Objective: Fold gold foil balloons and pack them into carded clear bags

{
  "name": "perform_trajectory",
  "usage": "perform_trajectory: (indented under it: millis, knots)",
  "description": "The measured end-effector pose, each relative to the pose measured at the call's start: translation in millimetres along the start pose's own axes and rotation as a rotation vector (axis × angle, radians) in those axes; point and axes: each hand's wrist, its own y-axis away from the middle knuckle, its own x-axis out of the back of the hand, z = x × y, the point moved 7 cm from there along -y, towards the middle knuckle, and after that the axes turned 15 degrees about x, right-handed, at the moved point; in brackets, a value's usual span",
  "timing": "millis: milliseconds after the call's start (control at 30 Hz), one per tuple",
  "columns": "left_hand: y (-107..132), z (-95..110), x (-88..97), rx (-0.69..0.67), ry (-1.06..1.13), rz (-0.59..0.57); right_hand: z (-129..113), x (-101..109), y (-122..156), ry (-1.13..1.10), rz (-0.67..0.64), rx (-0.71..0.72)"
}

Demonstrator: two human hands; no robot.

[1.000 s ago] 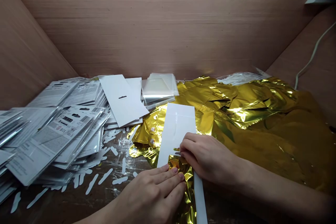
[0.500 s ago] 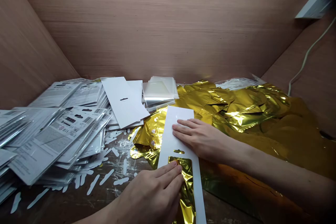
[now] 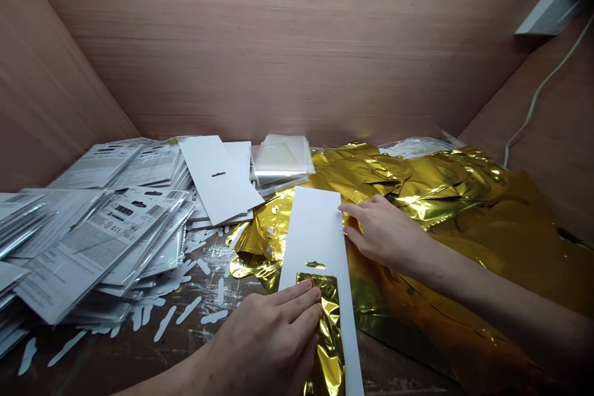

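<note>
Head view: left hand [image 3: 262, 337], fingers flat and together, pressing gold foil [image 3: 330, 328] on white card [image 3: 315, 229], no grip; right hand [image 3: 385, 232], fingers slightly curled, touching card's right edge, holding nothing.

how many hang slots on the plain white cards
2. One is in the near card, just above the gold foil; the other is in the far card, which lies tilted on other cards. Cards underneath may hide more.

Stacked printed cards [image 3: 99, 238], clear plastic sleeves [image 3: 281, 161] and white punched-out scraps [image 3: 188, 310] against a wooden panel [image 3: 278, 49]
</note>
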Motion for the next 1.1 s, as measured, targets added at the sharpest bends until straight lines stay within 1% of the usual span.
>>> perform_trajectory:
  millis: [100, 200, 300, 400, 500, 567, 633, 667, 700, 733, 833, 867, 933, 1000, 1033, 1100]
  knots:
    - [-1, 0, 2.1, -0.006, -0.003, 0.003, 7, 3, 0, 0.097, -0.035, 0.000]
    - [-1, -1, 0.9, -0.026, -0.015, -0.014, 8, 1, 1, 0.048, -0.009, -0.019]
    - [-1, -2, -0.9, -0.034, -0.025, -0.031, 0, -8, 3, -0.120, 0.004, -0.048]
    - [0, -3, -2.7, -0.029, -0.044, -0.042, -4, -14, 2, -0.286, 0.041, -0.109]
    - [1, -4, -3.4, -0.023, -0.041, -0.039, 3, -13, 2, -0.483, 0.129, -0.200]
    - [1, -4, -3.9, -0.017, -0.039, -0.041, 6, -11, 1, -0.680, 0.198, -0.219]
    - [1, -4, -3.9, -0.015, -0.055, -0.039, -1, -8, -2, -0.886, 0.215, -0.139]
    - [2, -4, -3.8, -0.017, -0.064, -0.037, -7, -7, -3, -0.949, 0.203, -0.080]
    - [2, -3, -3.7, -0.021, -0.072, -0.035, -13, -5, -3, -0.966, 0.190, -0.032]
    - [2, -3, -3.5, -0.024, -0.077, -0.031, -18, -3, -2, -0.944, 0.181, -0.004]
    - [2, -3, -4.1, -0.027, -0.079, -0.024, -26, -4, 2, -0.820, 0.195, 0.023]
    - [2, -3, -4.4, -0.028, -0.076, -0.018, -27, -5, 4, -0.781, 0.214, 0.036]
    - [2, -3, -4.9, -0.041, -0.067, 0.001, -27, -6, 9, -0.682, 0.297, 0.075]
    - [2, -3, -7.1, -0.053, -0.032, -0.005, -30, -5, 16, -0.589, 0.377, 0.182]
    - [2, -4, -8.8, -0.047, -0.009, -0.018, -33, -5, 19, -0.563, 0.394, 0.255]
    - [3, -9, -12.3, 0.007, 0.023, -0.042, -41, -4, 25, -0.531, 0.366, 0.399]
